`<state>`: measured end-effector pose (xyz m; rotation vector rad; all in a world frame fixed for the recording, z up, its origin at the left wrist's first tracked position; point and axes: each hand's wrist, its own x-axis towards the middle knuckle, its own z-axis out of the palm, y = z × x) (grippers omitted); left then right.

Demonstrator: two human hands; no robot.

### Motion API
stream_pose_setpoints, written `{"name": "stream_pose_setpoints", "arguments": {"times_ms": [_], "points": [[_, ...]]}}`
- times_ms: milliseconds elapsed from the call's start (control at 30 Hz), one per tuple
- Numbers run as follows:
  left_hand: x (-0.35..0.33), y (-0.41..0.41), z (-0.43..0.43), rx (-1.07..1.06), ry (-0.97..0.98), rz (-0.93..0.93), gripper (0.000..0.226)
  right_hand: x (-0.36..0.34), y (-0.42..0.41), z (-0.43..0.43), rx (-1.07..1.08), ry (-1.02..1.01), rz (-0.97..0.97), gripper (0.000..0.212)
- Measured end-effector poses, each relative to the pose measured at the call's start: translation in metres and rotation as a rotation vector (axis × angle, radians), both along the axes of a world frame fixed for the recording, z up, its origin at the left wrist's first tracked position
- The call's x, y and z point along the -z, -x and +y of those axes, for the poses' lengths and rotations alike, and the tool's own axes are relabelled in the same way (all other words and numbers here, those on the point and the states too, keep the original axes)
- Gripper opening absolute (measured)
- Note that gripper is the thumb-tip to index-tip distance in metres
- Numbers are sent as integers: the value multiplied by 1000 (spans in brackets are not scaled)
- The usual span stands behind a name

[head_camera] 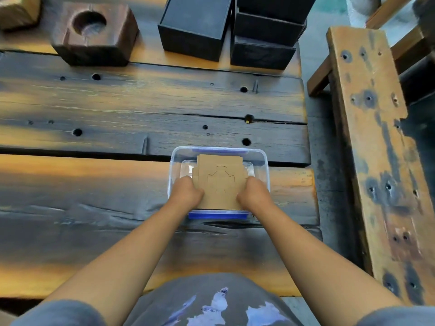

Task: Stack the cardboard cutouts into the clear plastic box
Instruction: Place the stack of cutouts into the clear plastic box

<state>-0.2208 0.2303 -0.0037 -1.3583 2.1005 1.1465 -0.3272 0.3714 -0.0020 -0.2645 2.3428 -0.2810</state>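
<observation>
A clear plastic box (263,165) with blue clips stands on the wooden table, near its right end. A stack of brown cardboard cutouts (220,177) sits over the box opening, slightly fanned, the top sheet scored with a cat-like outline. My left hand (187,192) grips the stack's left edge and my right hand (253,192) grips its right edge. The near part of the stack is hidden between my hands. I cannot tell whether the stack rests on the box floor.
A dark wooden block (94,34) with a round hollow stands at the back left, another block (17,10) at the far corner. Black boxes (195,27) (266,31) stand at the back. A worn wooden bench (376,149) runs along the right.
</observation>
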Motion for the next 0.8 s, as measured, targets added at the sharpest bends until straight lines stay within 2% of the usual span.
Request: {"name": "stream_pose_setpoints", "arguments": {"times_ms": [100,200,267,333,367,500,667,800], "points": [[-5,-3,1,10,10,10,35,-10,-6,4,62,11,-5,15],[-19,-11,8,64,40,147,47,-21,-18,13,192,112,11,20],[-31,-23,9,168,56,262,51,-32,-32,22,281,234,62,33],[-41,-31,9,276,62,302,56,-43,-47,33,352,317,109,51],[-46,-34,9,331,66,303,56,-50,-55,39,381,339,118,51],[-63,-33,20,500,58,316,41,-64,-80,68,446,401,140,29],[-90,-34,76,773,105,345,31,-81,-115,136,550,400,210,33],[-111,-39,152,1102,190,350,31,-91,-163,217,761,451,205,21]]}}
